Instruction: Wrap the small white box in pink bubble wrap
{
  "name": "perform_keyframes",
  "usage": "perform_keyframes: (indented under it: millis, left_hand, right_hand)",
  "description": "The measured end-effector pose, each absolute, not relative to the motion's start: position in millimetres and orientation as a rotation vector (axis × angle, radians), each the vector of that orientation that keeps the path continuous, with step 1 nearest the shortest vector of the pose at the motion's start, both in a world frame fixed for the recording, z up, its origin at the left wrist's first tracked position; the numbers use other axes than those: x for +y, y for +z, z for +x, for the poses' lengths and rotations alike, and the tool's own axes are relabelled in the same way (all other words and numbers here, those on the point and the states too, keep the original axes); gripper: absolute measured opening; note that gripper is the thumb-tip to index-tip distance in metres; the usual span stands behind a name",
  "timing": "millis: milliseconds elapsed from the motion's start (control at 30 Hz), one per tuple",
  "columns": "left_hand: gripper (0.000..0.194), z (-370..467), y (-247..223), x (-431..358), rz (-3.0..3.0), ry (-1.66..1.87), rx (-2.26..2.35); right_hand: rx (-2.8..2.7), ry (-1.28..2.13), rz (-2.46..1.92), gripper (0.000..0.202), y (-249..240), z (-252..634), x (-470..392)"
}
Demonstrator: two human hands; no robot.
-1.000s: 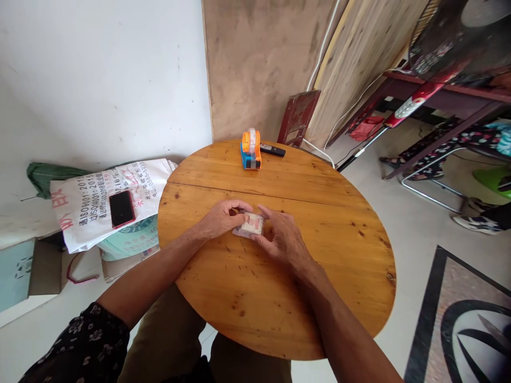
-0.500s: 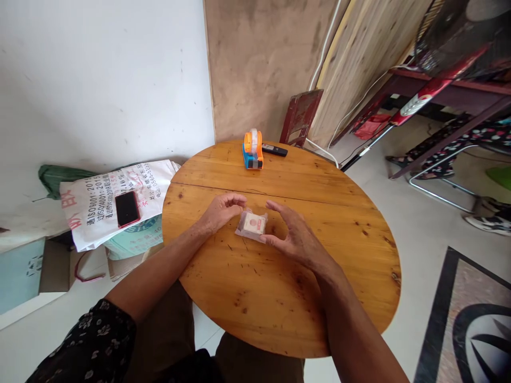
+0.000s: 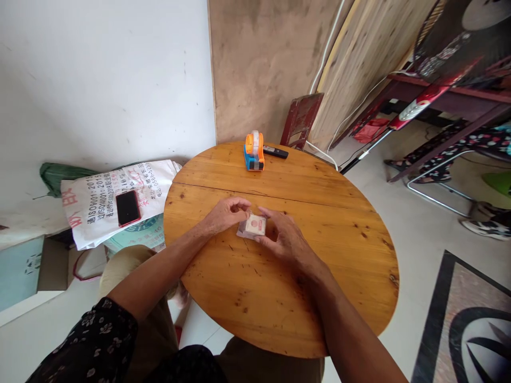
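A small square white packet (image 3: pixel 255 225) with red print, in clear plastic wrap, lies on the round wooden table (image 3: pixel 279 298). My left hand (image 3: pixel 229 214) is closed at the packet's far left corner, thumb and forefinger drawn together on the wrap. From the right, my right hand (image 3: pixel 285 236) spans the packet, its thumb at the near edge and its fingertips at the far corner. Behind them stands an orange and blue tape dispenser (image 3: pixel 254 151) with a roll of clear tape. A slim black object (image 3: pixel 276 152) lies beside it.
To the left, a phone (image 3: pixel 128 208) rests on white printed sacking (image 3: pixel 91 213). A dark red chair (image 3: pixel 302 119) stands behind the table by the wall. On the right are a floor fan (image 3: pixel 415 109) and another person's legs (image 3: pixel 439 151) under a desk.
My right hand has closed in on the packet from the right. My left hand has shifted slightly right, its thumb now at the packet's corner. My left knee has moved out into view.
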State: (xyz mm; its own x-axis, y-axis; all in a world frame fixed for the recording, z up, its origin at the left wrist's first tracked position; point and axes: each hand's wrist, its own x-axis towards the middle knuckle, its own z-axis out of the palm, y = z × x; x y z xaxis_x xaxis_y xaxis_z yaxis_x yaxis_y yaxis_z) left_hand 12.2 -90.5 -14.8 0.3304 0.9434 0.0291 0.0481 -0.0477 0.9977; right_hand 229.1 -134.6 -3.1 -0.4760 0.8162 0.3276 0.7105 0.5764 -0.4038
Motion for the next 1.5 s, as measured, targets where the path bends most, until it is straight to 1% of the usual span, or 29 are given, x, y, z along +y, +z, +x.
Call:
perform_keyframes:
  millis: [233,367,600,733,1067,1233,1500]
  left_hand:
    - [0.030,12,-12,-94,1.421,0.900,0.944]
    - [0.032,11,-13,-92,1.407,0.933,0.890]
    - [0.025,10,-13,-87,1.294,1.067,0.896]
    - [0.022,11,-13,-87,1.279,1.064,0.953]
    - [0.021,9,-7,-89,1.374,0.989,1.007]
    - [0.021,10,-9,-88,1.429,0.952,1.016]
    - [0.025,9,-4,-93,1.570,0.865,0.972]
  right_hand:
    - [-2.316,0.259,-1.232,0.064,-5,228,-133]
    - [-2.315,0.251,-1.153,0.065,1,228,-137]
    - [-2.332,0.207,-1.106,0.042,3,220,-140]
    - [-2.322,0.183,-1.118,0.032,3,221,-139]
    - [-2.316,0.135,-1.115,0.022,4,218,-141]
    - [-2.261,0.126,-1.091,0.011,4,212,-142]
    - [-2.041,0.139,-1.185,0.015,10,209,-143]
